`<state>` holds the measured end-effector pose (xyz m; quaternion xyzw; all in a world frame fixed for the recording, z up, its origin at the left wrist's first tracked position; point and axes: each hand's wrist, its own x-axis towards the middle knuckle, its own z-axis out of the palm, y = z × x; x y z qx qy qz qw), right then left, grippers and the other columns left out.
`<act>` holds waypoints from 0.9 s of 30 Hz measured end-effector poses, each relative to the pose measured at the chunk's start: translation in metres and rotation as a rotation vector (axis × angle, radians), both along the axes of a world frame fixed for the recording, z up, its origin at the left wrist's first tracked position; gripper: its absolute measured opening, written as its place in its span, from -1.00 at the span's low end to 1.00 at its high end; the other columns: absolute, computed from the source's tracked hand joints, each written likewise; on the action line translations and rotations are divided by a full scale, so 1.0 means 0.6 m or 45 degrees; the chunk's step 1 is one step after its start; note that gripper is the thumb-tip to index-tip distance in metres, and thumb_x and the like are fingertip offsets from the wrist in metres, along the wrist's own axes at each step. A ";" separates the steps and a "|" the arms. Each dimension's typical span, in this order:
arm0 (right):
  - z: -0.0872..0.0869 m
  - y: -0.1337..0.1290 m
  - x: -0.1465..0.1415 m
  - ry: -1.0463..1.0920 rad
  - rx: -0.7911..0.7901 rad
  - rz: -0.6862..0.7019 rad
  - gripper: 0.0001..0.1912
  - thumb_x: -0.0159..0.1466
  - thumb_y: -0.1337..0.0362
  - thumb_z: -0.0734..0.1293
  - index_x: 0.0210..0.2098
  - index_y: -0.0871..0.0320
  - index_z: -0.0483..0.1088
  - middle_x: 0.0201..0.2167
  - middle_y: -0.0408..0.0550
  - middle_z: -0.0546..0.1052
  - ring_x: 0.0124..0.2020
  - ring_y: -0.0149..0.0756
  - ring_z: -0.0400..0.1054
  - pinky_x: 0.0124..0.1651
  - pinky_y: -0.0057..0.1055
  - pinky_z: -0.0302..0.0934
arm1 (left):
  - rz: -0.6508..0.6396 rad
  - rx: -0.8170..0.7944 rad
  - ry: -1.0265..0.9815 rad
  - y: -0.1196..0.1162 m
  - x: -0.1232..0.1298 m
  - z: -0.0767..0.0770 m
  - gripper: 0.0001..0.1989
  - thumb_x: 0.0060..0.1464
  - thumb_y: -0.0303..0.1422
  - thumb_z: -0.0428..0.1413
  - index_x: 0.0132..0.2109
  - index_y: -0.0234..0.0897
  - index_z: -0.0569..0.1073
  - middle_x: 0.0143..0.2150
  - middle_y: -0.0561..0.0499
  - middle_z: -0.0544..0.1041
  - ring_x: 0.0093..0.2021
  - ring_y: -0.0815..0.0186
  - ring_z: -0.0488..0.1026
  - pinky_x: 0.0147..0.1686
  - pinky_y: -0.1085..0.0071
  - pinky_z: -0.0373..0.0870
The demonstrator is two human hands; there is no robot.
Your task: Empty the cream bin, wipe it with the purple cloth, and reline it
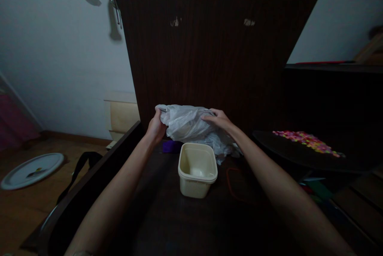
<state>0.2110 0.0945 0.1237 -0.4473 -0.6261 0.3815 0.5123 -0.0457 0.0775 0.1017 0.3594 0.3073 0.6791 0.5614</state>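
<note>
A crumpled, whitish plastic bag (188, 122) is stretched between my two hands above the dark desk. My left hand (156, 127) pinches its left end. On the other side my right hand (220, 120) grips the bag near its right part, thumb and fingers closed on the film. The bag's lower right portion droops to the desk surface. In front of the bag stands a cream plastic tub (198, 170), upright, without a lid, with nothing visible inside. A small purple item (172, 146) lies behind the tub, partly covered by the bag.
An orange-brown ring-like outline (235, 184) lies on the desk right of the tub. Colourful small pieces (309, 143) are spread on a dark shelf at right. A tall dark wood panel (203, 56) rises behind, and a raised edge (98, 172) borders the left.
</note>
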 end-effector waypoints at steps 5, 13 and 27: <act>-0.007 0.008 -0.018 -0.002 0.016 -0.060 -0.74 -0.06 0.07 0.49 -0.55 0.14 0.49 -0.61 -0.21 0.45 -0.49 -0.31 0.30 -0.39 -0.41 0.11 | 0.009 0.023 0.009 -0.005 -0.013 0.010 -0.63 0.22 -0.01 0.16 -0.23 -0.26 0.52 -0.41 0.01 0.60 -0.39 0.29 0.56 -0.33 0.43 0.49; 0.017 0.006 -0.037 0.206 0.127 0.008 -0.64 0.09 -0.03 0.42 -0.30 0.13 0.50 -0.31 -0.08 0.62 -0.18 -0.17 0.49 -0.10 -0.32 0.33 | -0.048 0.155 0.139 -0.037 -0.013 0.019 -0.81 -0.17 -0.40 0.28 -0.32 -0.32 0.52 -0.31 -0.01 0.60 -0.30 0.28 0.57 -0.27 0.38 0.54; 0.069 -0.072 -0.037 -0.811 0.291 0.185 -0.70 -0.02 0.16 0.58 -0.32 0.17 0.61 -0.42 -0.15 0.60 -0.33 -0.19 0.50 -0.29 -0.41 0.30 | 0.328 0.374 0.220 -0.019 0.025 0.008 -0.65 -0.20 -0.38 0.36 -0.17 -0.31 0.57 -0.06 -0.12 0.67 0.07 0.06 0.56 0.09 0.22 0.50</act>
